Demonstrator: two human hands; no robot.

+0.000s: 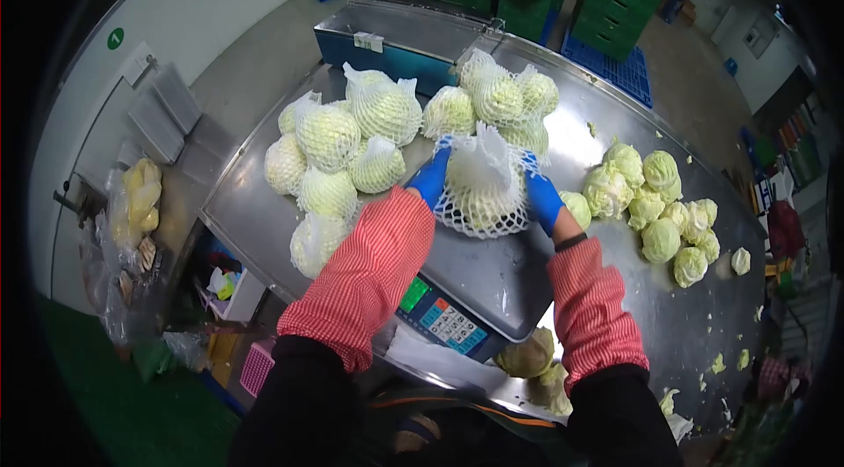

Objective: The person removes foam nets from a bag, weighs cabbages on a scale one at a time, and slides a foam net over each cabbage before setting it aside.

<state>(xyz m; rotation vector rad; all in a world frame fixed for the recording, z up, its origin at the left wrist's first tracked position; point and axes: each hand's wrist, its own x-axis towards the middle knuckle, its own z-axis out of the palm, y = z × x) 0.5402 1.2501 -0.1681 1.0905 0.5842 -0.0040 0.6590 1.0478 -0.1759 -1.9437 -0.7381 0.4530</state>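
Both hands wear blue gloves. A cabbage in a white foam net (482, 190) lies on the plate of a digital scale (453, 326), between the hands. My left hand (431, 175) is closed on the net's left edge. On the other side, my right hand (542, 194) grips the net's right edge. The net's upper part is bunched above the cabbage. Several netted cabbages (328, 137) are piled to the left, and more netted ones (498, 99) sit just behind my hands. Bare cabbages (660, 240) form a group on the right.
The steel table (633, 309) carries leaf scraps at its right side. A metal-topped box (387, 32) stands at its back edge. Green crates (626, 1) are stacked behind, beside a blue pallet (607, 71). More bare cabbages (527, 355) lie near the front edge, beside the scale.
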